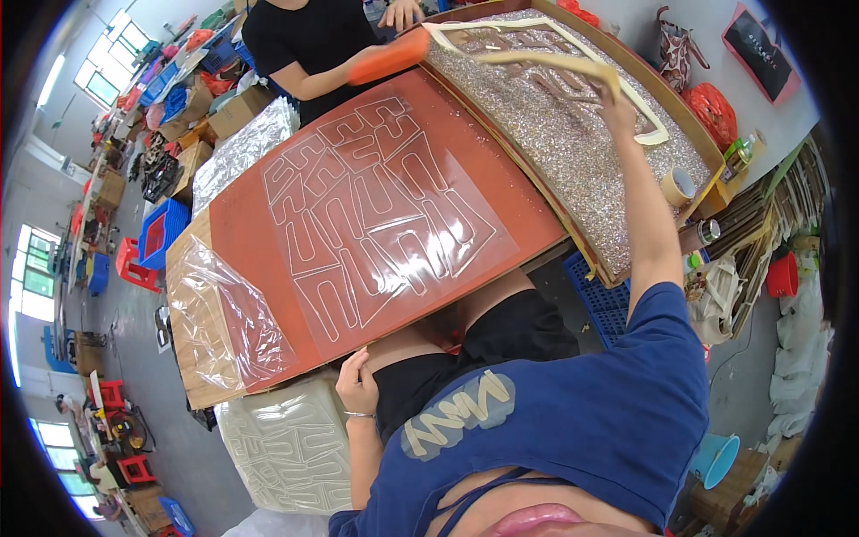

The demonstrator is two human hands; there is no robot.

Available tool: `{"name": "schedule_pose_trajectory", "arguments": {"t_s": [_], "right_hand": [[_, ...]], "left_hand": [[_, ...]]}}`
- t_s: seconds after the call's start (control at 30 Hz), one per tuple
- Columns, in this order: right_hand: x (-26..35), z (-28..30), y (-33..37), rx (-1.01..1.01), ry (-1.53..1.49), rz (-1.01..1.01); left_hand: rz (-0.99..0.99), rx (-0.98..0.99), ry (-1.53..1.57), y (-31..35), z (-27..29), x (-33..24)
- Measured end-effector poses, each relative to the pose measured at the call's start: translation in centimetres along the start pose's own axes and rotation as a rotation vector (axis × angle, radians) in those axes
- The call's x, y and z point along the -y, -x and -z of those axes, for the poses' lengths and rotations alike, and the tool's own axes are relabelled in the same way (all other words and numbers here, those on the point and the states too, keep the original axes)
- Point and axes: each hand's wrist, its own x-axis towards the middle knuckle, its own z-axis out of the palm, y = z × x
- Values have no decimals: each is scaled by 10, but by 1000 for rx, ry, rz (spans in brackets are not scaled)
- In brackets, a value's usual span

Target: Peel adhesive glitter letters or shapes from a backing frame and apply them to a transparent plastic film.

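My right hand (617, 115) reaches out over a shallow tray of silvery glitter (528, 116) at the far right. It is closed on one end of a curved cream stick (555, 63), slightly blurred. Beneath the stick, a cream frame (649, 112) with patterned openings lies on the glitter. My left hand (357, 385) is down beside the table's near edge, fingers curled, with nothing visible in them. On the red-brown tabletop (242, 201) lies a clear plastic sheet (385, 215) bearing rows of outlined shapes.
Across the table a person in black (309, 40) holds a blurred orange-red object (392, 58). A tape roll (677, 186) sits on the glitter. Crumpled clear film (237, 313) covers the table's left end. Below are stacked patterned sheets (286, 443) and a blue crate (591, 300).
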Motion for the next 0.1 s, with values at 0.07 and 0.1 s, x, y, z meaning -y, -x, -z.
{"name": "schedule_pose_trajectory", "arguments": {"t_s": [0.07,0.1], "right_hand": [[16,26,-21,77,-95,71],[13,27,-19,76,-93,64]], "left_hand": [[58,51,56,3,-2,0],[56,81,49,0,-3,-1]]}}
